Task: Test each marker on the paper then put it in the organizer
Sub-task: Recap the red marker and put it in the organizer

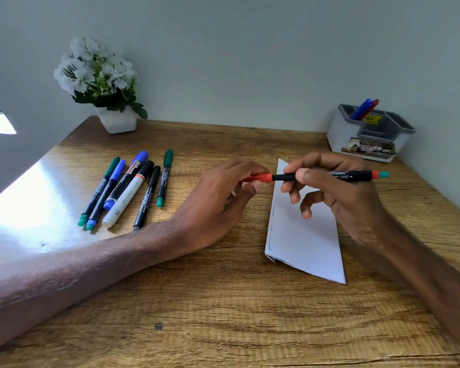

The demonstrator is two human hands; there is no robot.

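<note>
While both hands grip 1 red marker | 6 markers loose | 2 in organizer

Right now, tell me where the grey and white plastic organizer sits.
In the head view, the grey and white plastic organizer stands at the far right corner of the wooden table, against the wall, beyond the white folded paper.

"OP" and "42" on the organizer front sticker; "CE" on the white marker.
</note>
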